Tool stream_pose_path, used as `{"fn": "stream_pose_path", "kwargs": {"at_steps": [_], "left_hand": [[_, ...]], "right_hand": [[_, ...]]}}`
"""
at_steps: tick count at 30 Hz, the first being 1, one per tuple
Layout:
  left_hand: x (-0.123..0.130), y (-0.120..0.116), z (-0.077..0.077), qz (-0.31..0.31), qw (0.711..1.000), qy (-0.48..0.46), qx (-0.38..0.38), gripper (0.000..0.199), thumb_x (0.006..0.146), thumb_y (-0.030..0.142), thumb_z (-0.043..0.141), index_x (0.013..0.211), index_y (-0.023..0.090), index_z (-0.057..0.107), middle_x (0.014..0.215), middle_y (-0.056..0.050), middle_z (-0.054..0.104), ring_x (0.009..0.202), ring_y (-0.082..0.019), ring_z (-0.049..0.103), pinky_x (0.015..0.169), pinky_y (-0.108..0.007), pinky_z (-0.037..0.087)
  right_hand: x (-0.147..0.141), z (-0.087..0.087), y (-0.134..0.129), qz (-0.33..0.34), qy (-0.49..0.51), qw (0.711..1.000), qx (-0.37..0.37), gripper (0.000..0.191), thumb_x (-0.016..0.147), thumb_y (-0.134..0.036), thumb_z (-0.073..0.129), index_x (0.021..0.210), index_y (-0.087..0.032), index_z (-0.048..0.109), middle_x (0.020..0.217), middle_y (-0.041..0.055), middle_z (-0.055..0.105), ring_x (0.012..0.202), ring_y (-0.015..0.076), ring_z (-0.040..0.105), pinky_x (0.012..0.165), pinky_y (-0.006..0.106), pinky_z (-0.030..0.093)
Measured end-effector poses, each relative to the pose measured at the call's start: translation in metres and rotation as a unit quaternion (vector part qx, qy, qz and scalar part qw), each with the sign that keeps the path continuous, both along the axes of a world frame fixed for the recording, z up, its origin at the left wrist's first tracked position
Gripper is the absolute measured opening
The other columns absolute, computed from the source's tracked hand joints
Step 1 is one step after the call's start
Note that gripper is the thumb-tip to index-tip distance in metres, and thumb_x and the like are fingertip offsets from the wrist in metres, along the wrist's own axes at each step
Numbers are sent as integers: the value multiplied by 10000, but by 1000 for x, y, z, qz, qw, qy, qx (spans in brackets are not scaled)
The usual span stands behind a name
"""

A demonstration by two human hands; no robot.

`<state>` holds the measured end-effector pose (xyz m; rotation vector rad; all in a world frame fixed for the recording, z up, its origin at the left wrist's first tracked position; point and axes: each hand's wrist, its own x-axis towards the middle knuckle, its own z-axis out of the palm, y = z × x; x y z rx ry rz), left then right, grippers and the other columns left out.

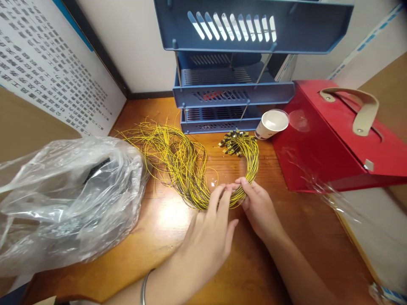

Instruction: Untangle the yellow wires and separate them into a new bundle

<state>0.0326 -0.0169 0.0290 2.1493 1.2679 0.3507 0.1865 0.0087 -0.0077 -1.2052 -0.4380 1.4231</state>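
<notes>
A long bundle of thin yellow and black wires (190,173) curves across the wooden table. Its left end fans out into loose, tangled strands. At the other end, small dark connectors (233,143) sit in a cluster behind the bend. My right hand (259,207) grips the bundle near the bottom of the curve, thumb on top and fingers around it. Just to its left, my left hand (213,228) reaches over the wires with fingers stretched out against them. The left thumb stands apart from the bundle. The left fingertips partly cover the wires.
A clear plastic bag (73,203) with contents lies on the left. Blue stacked trays (233,95) stand at the back, beside a paper cup (272,123). A red box (324,140) with a beige handle is on the right. A printed sheet (54,63) leans at the upper left.
</notes>
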Motion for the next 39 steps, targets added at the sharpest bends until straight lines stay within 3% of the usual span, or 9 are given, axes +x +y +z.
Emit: {"fn": "stream_pose_path", "kwargs": {"at_steps": [4,10,16,21,25,28,32,36,39], "left_hand": [[4,6,-2,-3,996,94,-1,654,985,165,541,1550,199,214,1592,-131,382,1040,-284,718,853,-481,648],[14,10,4,23,981,193,-8,552,1005,208,549,1516,216,339,1448,-96,528,861,-274,749,697,-439,653],[19,16,-1,7,973,229,2,435,1025,251,527,1451,212,446,1288,-80,611,812,-252,750,680,-379,641],[15,28,-2,-50,949,302,73,400,1016,85,344,1373,156,511,1125,-111,640,667,-206,723,549,-291,564],[1,39,7,-86,933,341,75,372,958,1,292,1145,115,592,1030,-122,626,685,-198,707,555,-259,512],[-19,46,14,-102,927,355,70,353,946,-2,289,1088,125,586,1035,-119,625,713,-226,699,572,-297,515],[-50,57,20,-99,919,375,75,302,956,29,307,1047,128,577,985,-117,634,754,-262,689,625,-348,530],[-65,62,26,-79,914,391,78,300,984,84,300,1055,123,589,979,-119,644,751,-276,691,654,-381,542],[-59,44,30,-14,938,330,103,315,1034,254,366,1250,140,566,1316,-183,579,754,-281,703,638,-415,555]], "right_hand": [[-2,-2,1,0,-1,1000,-3,457,660,-573,897,844,-200,707,798,47,788,866,251,751,830,389,589],[-6,-6,1,-10,-13,1000,4,438,711,-590,862,841,-199,714,953,66,811,912,208,725,927,360,556],[-7,-7,1,-3,-8,1000,14,454,687,-597,874,846,-196,734,963,78,813,1016,244,727,1014,394,520],[-3,-3,4,21,28,999,7,384,686,-494,910,844,-189,737,945,104,809,1019,294,742,980,457,548],[7,9,29,38,87,995,12,329,761,-460,845,914,-189,739,992,115,797,1010,286,745,978,434,554],[12,22,62,55,144,988,30,348,871,-528,702,892,-181,717,977,120,774,935,267,746,912,416,585],[8,31,93,28,189,980,54,274,935,-440,671,808,-198,650,598,-31,595,524,126,583,698,294,585],[0,31,92,-8,202,976,79,344,995,-371,618,697,-213,550,468,-100,330,380,81,314,483,206,453],[-3,32,80,-36,196,974,106,490,1001,-421,607,593,-219,427,449,-99,254,375,82,217,412,190,359]]}}
